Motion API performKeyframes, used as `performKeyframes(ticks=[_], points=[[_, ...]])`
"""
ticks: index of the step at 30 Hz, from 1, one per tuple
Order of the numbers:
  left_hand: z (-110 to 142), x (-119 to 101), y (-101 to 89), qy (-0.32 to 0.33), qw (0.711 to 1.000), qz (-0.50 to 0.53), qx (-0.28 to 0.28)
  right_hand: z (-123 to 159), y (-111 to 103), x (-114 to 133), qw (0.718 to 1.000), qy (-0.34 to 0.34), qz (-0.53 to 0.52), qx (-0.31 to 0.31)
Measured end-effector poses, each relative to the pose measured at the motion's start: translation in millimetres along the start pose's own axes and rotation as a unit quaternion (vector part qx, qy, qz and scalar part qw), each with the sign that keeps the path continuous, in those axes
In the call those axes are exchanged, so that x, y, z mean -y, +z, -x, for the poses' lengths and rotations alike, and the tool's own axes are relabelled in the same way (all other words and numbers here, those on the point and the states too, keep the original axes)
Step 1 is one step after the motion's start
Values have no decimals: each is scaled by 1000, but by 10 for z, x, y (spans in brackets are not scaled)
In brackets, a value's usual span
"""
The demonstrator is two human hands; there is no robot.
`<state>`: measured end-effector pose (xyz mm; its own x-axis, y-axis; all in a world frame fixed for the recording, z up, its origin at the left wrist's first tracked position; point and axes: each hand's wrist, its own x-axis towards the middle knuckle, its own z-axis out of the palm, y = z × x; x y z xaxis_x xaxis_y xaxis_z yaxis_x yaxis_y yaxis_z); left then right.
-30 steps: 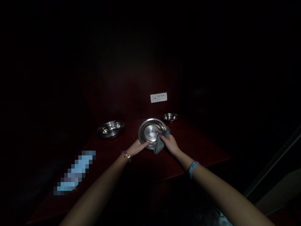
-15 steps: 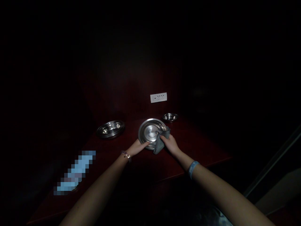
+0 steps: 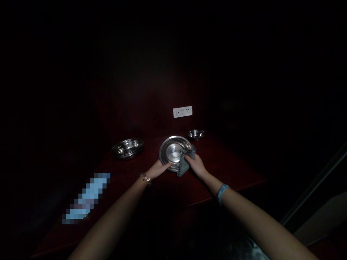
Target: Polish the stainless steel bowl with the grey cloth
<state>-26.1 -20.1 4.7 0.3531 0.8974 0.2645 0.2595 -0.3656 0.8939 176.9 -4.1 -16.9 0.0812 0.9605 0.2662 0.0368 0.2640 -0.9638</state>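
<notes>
Hands (image 3: 177,168) pinch steel bowl (image 3: 173,153), cloth (image 3: 185,164) | table (image 3: 227,162): stacked bowls (image 3: 128,148) left, smaller bowl (image 3: 196,134) behind, right

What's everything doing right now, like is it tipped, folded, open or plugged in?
held bowl: tilted, inside showing
cloth: bunched up, over the held bowl's rim
left hand: closed on the held bowl
right hand: closed on the cloth
stack: nested, open side up
far bowl: open side up
socket: nothing plugged in
</notes>
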Motion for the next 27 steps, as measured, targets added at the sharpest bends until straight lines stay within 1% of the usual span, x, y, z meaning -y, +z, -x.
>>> performKeyframes(ticks=[20, 27], points=[[-8, 16, -2, 5, 1000, -1, 1, -11, -2, -25, 1000, -1, 4, -1], [2, 6, -5, 5, 1000, -8, -1, 6, -5, 6, 1000, -7, 0, 4]])
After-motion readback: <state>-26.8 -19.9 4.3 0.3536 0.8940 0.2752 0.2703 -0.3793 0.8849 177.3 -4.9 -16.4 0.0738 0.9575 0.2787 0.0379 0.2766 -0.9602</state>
